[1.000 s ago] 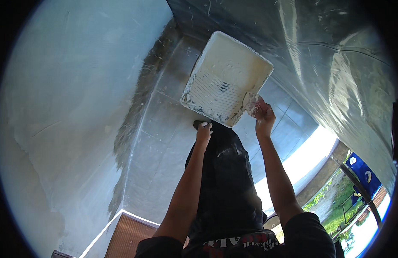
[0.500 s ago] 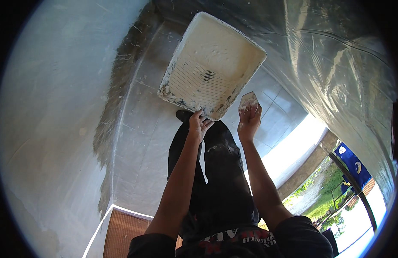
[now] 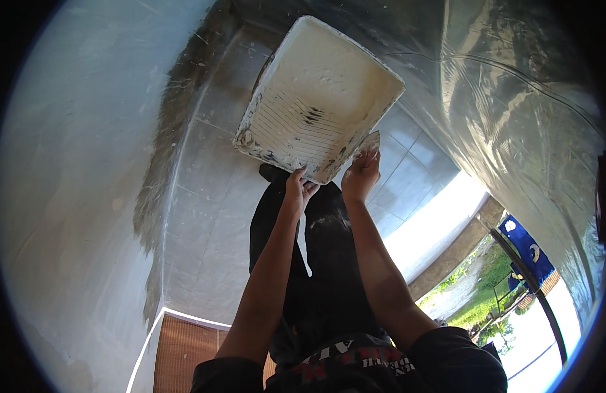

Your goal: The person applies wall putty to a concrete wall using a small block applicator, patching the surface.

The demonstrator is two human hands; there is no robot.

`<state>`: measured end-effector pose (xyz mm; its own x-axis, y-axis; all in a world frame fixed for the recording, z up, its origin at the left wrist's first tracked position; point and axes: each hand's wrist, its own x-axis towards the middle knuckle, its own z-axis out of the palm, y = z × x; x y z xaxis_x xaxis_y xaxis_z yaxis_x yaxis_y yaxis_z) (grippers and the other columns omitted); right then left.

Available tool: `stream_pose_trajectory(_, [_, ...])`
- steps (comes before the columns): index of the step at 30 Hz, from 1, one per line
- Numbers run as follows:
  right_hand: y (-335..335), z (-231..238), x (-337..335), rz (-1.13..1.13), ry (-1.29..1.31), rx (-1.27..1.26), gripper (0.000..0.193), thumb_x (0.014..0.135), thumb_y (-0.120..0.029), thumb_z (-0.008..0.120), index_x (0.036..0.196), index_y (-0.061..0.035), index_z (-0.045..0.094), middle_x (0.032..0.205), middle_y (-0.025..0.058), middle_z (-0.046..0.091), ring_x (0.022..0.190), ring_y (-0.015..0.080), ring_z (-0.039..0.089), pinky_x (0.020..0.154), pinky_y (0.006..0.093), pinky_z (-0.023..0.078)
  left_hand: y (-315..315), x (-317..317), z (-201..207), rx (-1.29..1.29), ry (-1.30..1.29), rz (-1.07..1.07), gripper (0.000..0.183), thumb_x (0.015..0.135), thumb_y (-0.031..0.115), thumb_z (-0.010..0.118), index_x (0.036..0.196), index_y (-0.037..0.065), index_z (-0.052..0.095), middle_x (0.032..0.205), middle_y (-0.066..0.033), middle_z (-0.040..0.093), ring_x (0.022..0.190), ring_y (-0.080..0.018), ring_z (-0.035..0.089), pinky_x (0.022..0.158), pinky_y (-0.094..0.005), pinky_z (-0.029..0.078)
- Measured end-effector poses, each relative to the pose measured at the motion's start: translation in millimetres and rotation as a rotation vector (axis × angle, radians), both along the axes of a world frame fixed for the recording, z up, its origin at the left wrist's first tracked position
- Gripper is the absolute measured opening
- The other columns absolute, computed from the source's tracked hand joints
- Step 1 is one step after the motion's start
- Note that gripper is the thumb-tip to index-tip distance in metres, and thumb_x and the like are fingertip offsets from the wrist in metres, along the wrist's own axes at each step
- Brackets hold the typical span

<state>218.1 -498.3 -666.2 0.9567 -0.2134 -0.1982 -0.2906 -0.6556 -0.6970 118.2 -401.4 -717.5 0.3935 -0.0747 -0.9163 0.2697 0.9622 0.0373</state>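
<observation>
A paint roller tray (image 3: 322, 98) coated with cream-white paint or plaster is held out in front of me, tilted, its ribbed slope towards me. My left hand (image 3: 299, 190) grips its near edge, thumb on the rim and fingers underneath. Close to the tray's right edge is my right hand (image 3: 361, 175), closed round a putty knife (image 3: 370, 141) with a smeared, light-coloured blade. The knife's handle is hidden in the fist. From this angle, I cannot tell whether the blade touches the tray rim.
A smooth grey wall (image 3: 73, 183) with a rough dark band along its base rises on the left. Clear plastic sheeting (image 3: 512, 118) hangs at the right. Grey tiles (image 3: 204, 196) cover the floor below. A brown ribbed panel (image 3: 185, 354) is at lower left; a bright opening shows grass (image 3: 476, 308).
My right hand has moved left with the putty knife, up to the tray's right edge. The tray has shifted very slightly left, still in my left hand.
</observation>
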Motion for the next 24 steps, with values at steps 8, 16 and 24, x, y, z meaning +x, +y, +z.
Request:
stream_pose_trajectory(8, [3.8,-2.3,14.1,0.150,0.059,-0.054,0.037,0.098,-0.002,0.048,0.133,0.0069,0.050,0.089,0.0256,0.070,0.079,0.0367,0.072,0.066,0.0416,0.053,3.4,-2.0,-0.4,-0.016,0.034,0.006,0.072,0.094,0.032,0.063,0.148,-0.001,0.029,0.146,-0.0237,0.038,0.139,-0.0396,0.040,0.116,-0.0534,0.034])
stream_pose_trajectory(16, [-34.4,-6.0,18.6,0.364,0.321,-0.150,0.020,0.097,-0.006,0.050,0.111,0.0053,0.060,0.081,0.0245,0.068,0.074,0.0415,0.068,0.066,0.0445,0.051,3.2,5.3,2.5,-0.031,0.017,0.000,0.073,0.095,0.033,0.063,0.149,0.000,0.028,0.147,-0.0250,0.036,0.138,-0.0408,0.041,0.114,-0.0547,0.037])
stream_pose_trajectory(24, [-18.7,65.9,17.0,0.445,0.071,-0.028,0.035,0.092,0.007,0.049,0.126,-0.0009,0.056,0.095,0.0230,0.070,0.074,0.0399,0.069,0.066,0.0423,0.056,10.1,2.5,6.7,-0.048,0.043,0.045,0.076,0.094,0.038,0.060,0.152,0.002,0.027,0.152,-0.0237,0.031,0.144,-0.0414,0.032,0.119,-0.0563,0.025])
